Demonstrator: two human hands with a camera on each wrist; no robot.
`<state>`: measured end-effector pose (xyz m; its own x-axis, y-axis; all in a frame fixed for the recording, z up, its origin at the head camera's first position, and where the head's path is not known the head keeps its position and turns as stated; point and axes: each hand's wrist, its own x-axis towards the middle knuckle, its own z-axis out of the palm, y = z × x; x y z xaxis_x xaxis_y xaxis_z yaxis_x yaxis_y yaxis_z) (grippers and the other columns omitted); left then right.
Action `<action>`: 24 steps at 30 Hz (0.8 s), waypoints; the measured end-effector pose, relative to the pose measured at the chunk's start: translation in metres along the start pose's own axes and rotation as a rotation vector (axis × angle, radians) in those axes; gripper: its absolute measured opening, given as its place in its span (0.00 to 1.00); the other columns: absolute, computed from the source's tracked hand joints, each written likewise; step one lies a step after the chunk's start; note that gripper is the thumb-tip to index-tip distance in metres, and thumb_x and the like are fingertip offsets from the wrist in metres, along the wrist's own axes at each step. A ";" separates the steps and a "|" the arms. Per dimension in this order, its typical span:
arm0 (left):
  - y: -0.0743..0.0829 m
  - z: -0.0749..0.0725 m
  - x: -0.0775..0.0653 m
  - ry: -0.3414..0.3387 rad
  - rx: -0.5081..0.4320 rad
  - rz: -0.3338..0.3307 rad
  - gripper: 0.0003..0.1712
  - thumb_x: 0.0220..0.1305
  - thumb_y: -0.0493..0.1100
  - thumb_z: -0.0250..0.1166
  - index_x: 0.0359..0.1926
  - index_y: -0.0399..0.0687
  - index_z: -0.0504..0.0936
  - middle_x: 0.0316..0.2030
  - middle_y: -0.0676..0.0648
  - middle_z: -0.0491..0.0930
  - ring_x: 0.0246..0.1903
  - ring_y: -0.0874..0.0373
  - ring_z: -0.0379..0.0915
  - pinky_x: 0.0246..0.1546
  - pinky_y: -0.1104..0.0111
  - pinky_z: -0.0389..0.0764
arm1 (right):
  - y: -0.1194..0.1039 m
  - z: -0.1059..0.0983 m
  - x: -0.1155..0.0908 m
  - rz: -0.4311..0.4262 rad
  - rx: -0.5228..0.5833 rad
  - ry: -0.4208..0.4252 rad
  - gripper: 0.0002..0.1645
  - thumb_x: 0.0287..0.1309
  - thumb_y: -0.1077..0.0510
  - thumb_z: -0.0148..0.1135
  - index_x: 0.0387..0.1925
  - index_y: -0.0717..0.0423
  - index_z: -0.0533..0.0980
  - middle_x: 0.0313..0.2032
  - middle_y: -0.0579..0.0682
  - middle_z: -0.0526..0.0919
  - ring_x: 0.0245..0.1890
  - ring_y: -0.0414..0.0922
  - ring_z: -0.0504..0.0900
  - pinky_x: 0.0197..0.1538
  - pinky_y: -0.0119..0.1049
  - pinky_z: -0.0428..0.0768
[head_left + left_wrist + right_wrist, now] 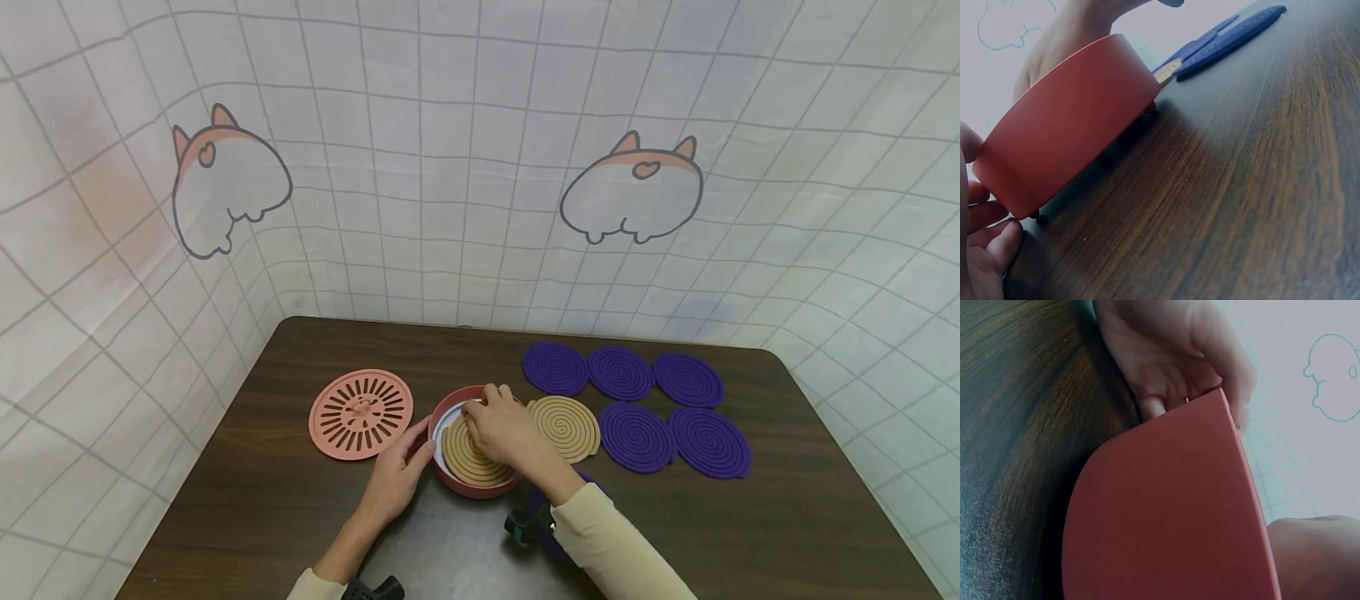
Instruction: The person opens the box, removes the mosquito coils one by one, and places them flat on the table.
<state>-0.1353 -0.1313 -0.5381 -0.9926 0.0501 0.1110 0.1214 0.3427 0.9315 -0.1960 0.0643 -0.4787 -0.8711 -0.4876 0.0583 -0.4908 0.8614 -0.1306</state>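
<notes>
A round red mosquito coil holder (480, 493) with a pale inner base stands on the table. My left hand (397, 475) grips its left side, thumb at the rim and fingers lower down the wall in the left wrist view. Inside the holder lies a tan mosquito coil (468, 458). My right hand (504, 427) reaches over the holder and pinches the coil near its far edge; the fingertips are partly hidden. In both wrist views the holder's wall (1160, 506) hides the coil. A second tan coil (564, 427) lies just right of the holder.
The pink slotted lid (362, 414) lies flat at the left. Several purple coils (637, 435) are spread at the right and back right. One more purple coil (551, 546) is partly covered by my right forearm. A white tiled-pattern curtain (480, 167) surrounds the dark wooden table (247, 508).
</notes>
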 end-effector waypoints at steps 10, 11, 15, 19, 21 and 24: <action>0.000 0.001 0.000 0.006 0.006 -0.008 0.26 0.74 0.50 0.58 0.70 0.50 0.73 0.66 0.47 0.76 0.66 0.53 0.72 0.67 0.51 0.72 | 0.002 0.002 0.002 0.031 0.067 0.038 0.15 0.74 0.54 0.49 0.43 0.56 0.80 0.45 0.56 0.75 0.44 0.51 0.70 0.45 0.44 0.80; 0.000 0.001 -0.001 0.005 0.002 -0.007 0.26 0.74 0.50 0.58 0.69 0.50 0.73 0.66 0.47 0.76 0.66 0.53 0.72 0.67 0.51 0.71 | 0.002 0.002 0.002 0.030 0.068 0.042 0.14 0.74 0.54 0.49 0.43 0.57 0.79 0.45 0.57 0.75 0.44 0.51 0.70 0.45 0.44 0.80; 0.000 0.001 -0.001 0.004 -0.001 -0.005 0.26 0.74 0.50 0.59 0.69 0.50 0.73 0.66 0.47 0.76 0.67 0.53 0.71 0.67 0.50 0.71 | 0.002 0.001 0.002 0.017 0.035 0.047 0.14 0.74 0.54 0.49 0.42 0.57 0.79 0.44 0.56 0.77 0.44 0.51 0.71 0.45 0.43 0.80; 0.000 0.001 0.000 0.004 0.011 -0.002 0.26 0.74 0.49 0.59 0.69 0.50 0.73 0.66 0.46 0.76 0.67 0.52 0.71 0.67 0.50 0.71 | 0.001 -0.001 0.002 -0.003 -0.006 0.029 0.15 0.74 0.53 0.50 0.42 0.56 0.80 0.45 0.55 0.79 0.44 0.50 0.74 0.47 0.45 0.80; -0.001 0.001 0.000 0.004 0.016 -0.003 0.26 0.74 0.50 0.59 0.69 0.49 0.73 0.66 0.46 0.76 0.67 0.52 0.71 0.67 0.49 0.70 | 0.001 -0.001 0.002 -0.013 -0.007 0.022 0.15 0.74 0.53 0.50 0.45 0.55 0.81 0.45 0.54 0.79 0.43 0.50 0.75 0.47 0.45 0.80; -0.001 0.001 0.000 0.005 0.018 -0.007 0.26 0.74 0.50 0.59 0.69 0.49 0.73 0.66 0.46 0.76 0.67 0.51 0.71 0.67 0.50 0.71 | 0.000 -0.003 0.001 -0.021 0.023 0.004 0.15 0.74 0.53 0.50 0.49 0.51 0.82 0.46 0.54 0.78 0.43 0.49 0.76 0.48 0.45 0.80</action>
<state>-0.1353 -0.1311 -0.5395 -0.9934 0.0428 0.1061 0.1143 0.3603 0.9258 -0.1975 0.0643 -0.4758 -0.8607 -0.5049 0.0651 -0.5086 0.8474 -0.1523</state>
